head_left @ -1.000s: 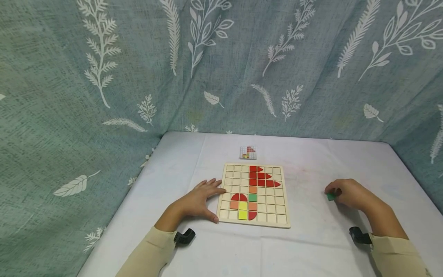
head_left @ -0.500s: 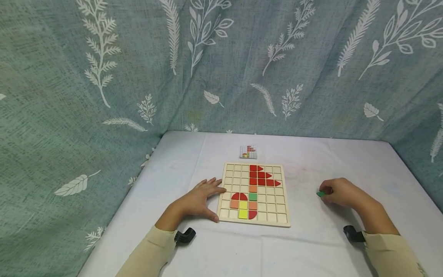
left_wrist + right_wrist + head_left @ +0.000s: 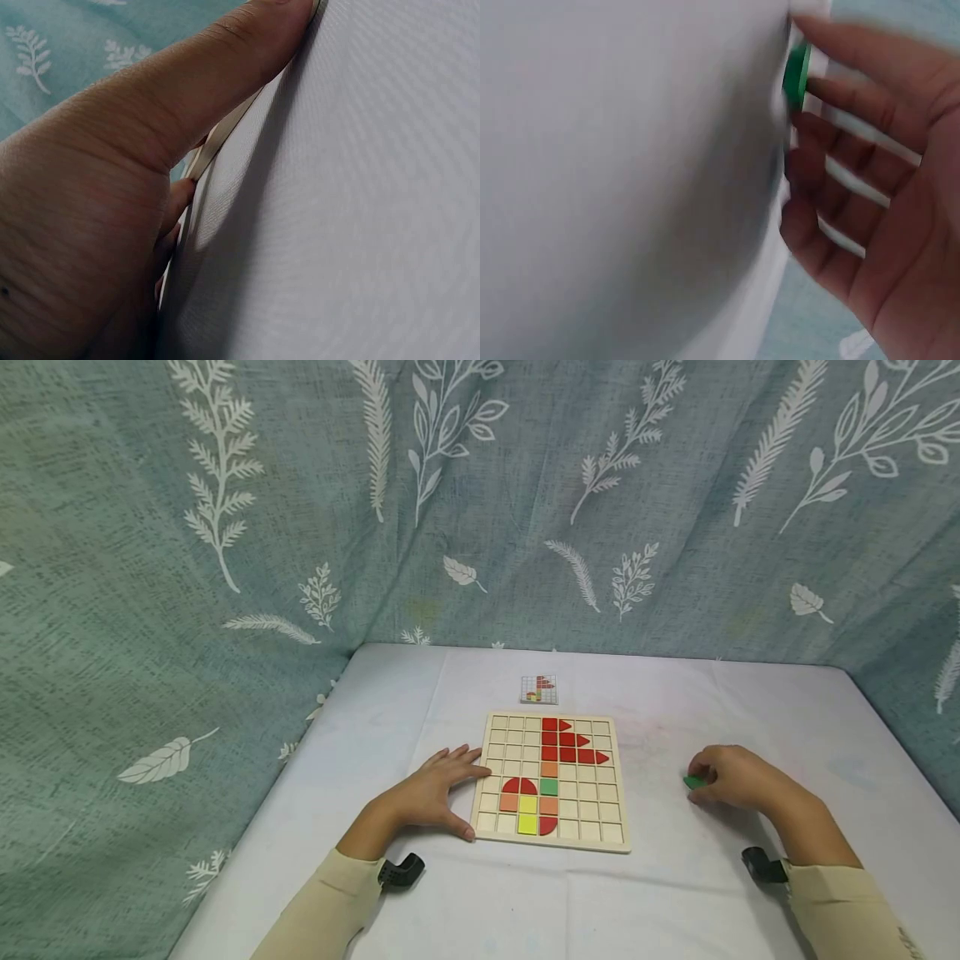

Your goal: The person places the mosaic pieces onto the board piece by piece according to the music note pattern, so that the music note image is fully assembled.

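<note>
My left hand (image 3: 435,793) rests at the left edge of a wooden grid board (image 3: 588,814), its fingers spread and touching the rim. In the left wrist view, the thumb (image 3: 217,60) lies along that rim. My right hand (image 3: 738,779), well to the right of the board, pinches a small green block (image 3: 694,782) at its fingertips, close to the white cloth. The right wrist view shows the green block (image 3: 796,75) edge-on; its full shape is hidden. Red arrow-like rows (image 3: 567,740), yellow squares (image 3: 527,814), orange squares and a green square (image 3: 549,787) lie in the grid.
Behind the board lies a small pattern card (image 3: 538,690) with a similar coloured design. White cloth (image 3: 660,893) covers the table. Leaf-printed blue-green fabric (image 3: 525,510) hangs behind it and along the sides.
My right hand has moved left toward the board with the green block, mostly in the first half second, and the block has turned in the fingers. My left hand stays at the board's edge.
</note>
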Action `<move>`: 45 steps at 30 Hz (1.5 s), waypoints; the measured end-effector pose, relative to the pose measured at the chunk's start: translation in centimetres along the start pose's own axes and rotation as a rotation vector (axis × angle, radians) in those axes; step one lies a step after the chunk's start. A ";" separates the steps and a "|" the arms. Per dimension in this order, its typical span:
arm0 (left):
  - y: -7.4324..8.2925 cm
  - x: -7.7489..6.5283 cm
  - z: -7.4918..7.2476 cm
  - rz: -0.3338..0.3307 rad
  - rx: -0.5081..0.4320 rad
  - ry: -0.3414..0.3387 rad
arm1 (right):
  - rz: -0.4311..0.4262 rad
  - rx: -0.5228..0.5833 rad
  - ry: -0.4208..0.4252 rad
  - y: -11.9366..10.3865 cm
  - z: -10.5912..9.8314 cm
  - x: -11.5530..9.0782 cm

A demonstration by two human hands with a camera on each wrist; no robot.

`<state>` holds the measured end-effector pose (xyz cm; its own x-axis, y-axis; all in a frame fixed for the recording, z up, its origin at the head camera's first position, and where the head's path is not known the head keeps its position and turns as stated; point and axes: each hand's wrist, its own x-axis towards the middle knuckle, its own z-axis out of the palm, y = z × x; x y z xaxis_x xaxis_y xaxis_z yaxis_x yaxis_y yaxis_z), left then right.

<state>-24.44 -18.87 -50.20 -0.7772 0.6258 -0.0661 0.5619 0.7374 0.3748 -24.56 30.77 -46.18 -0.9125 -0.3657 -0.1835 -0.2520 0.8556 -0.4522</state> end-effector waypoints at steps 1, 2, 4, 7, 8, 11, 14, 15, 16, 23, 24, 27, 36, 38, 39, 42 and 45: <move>0.0 0.0 0.0 0.001 -0.003 0.002 | -0.001 0.006 -0.004 0.0 0.0 0.0; 0.0 0.0 -0.1 -0.002 -0.003 0.002 | -0.001 0.011 -0.007 0.0 0.0 0.0; 0.0 0.0 -0.1 -0.006 -0.004 0.004 | 0.000 0.020 -0.011 0.0 -0.1 -0.1; 0.0 0.0 -0.1 -0.002 -0.004 0.007 | -0.009 0.015 -0.004 0.0 -0.1 -0.1; 0.0 0.0 -0.1 -0.005 -0.002 0.004 | -0.005 0.010 0.001 0.0 -0.1 -0.1; 0.0 -0.1 -0.1 0.001 -0.006 0.000 | -0.005 0.008 -0.002 -0.1 -0.1 -0.1; 0.0 -0.2 -0.1 -0.002 -0.014 -0.002 | 0.006 0.006 -0.006 -0.2 -0.1 0.0; 0.1 -0.2 -0.1 -0.001 -0.015 -0.002 | 0.002 0.003 -0.009 -0.2 -0.1 0.0; 0.1 -0.2 -0.1 -0.002 -0.015 -0.002 | 0.001 -0.001 -0.010 -0.2 0.0 0.0; 0.1 -0.1 0.1 -0.001 -0.011 0.004 | 0.000 -0.026 0.001 -0.4 0.2 0.0; 0.1 -0.1 0.1 0.002 -0.012 0.005 | 0.003 -0.025 0.005 -0.5 0.3 0.1; 0.2 -0.2 0.0 0.011 -0.014 0.012 | 0.012 -0.015 0.019 -1.1 0.5 0.3; 0.2 -0.2 0.2 0.026 -0.016 0.021 | 0.029 -0.005 0.052 -3.2 1.2 1.4; 0.1 -0.2 0.2 0.021 -0.014 0.017 | 0.029 -0.004 0.062 -3.8 1.3 1.5; 0.1 -0.1 0.2 0.019 -0.011 0.015 | 0.024 -0.004 0.066 -4.1 1.4 1.6; -0.1 0.0 0.1 0.009 0.006 0.008 | 0.005 -0.018 0.075 -4.9 1.5 1.8; -0.2 -0.1 0.2 0.007 0.013 0.009 | -0.018 -0.047 0.078 -5.8 1.7 2.0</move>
<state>-24.43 -18.97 -50.47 -0.7758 0.6285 -0.0553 0.5708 0.7365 0.3630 -24.38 24.43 -45.42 -0.9296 -0.3529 -0.1062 -0.2816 0.8661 -0.4130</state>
